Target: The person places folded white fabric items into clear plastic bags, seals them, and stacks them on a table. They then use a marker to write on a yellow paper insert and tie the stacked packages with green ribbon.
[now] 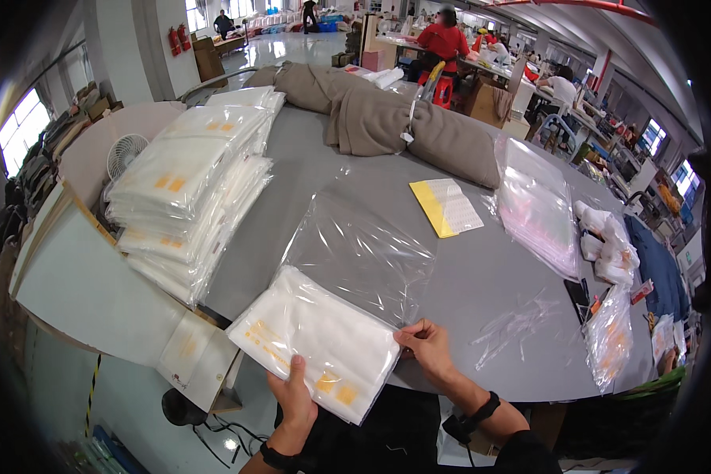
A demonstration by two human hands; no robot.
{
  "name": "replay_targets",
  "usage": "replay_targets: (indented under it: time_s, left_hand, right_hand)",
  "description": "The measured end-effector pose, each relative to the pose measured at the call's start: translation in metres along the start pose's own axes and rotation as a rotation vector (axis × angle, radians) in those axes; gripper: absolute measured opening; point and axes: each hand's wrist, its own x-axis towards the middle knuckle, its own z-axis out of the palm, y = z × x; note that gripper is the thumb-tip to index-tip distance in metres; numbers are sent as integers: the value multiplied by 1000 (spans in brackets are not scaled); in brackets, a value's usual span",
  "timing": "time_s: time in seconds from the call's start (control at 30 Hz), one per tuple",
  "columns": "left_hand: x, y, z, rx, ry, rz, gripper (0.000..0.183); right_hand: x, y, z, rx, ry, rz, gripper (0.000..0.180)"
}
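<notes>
A folded white cloth in a clear plastic bag point(332, 332) with orange print lies at the table's near edge, its lower part jutting over the edge. My left hand point(296, 394) grips the bag's lower edge, thumb on top and fingers hidden below. With thumb and forefinger, my right hand point(423, 343) pinches the bag's right side near the cloth's corner. The bag's unfilled upper part point(361, 255) stretches flat across the grey table point(468, 320). To the left rises a tall stack of similar bagged white items point(195, 178).
A tied brown fabric roll point(385, 118) spans the table's far side. Nearby lie a yellow-and-white sheet point(447, 207), flat clear bags point(536, 207), thin plastic strips point(512, 329) and a crumpled plastic bag point(610, 338). A white fan point(126, 155) stands behind the stack. People sit at far tables.
</notes>
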Motion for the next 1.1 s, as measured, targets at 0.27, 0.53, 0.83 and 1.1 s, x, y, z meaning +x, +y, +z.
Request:
replay_targets:
  time_s: [0.27,0.53,0.83,1.1]
  left_hand:
    - [-1,-3,4,-34,56,4,58]
    - [-2,-6,5,-56,141,3,54]
    - [7,1,2,-58,119,-7,48]
    - [-12,-2,22,-232,35,-107,63]
  right_hand:
    - [-9,9,7,-730,110,-557,17]
    - [-20,-2,4,-428,-68,-255,20]
    - [-42,8,3,-416,-135,-342,38]
    - [-38,2,3,-567,-99,-286,56]
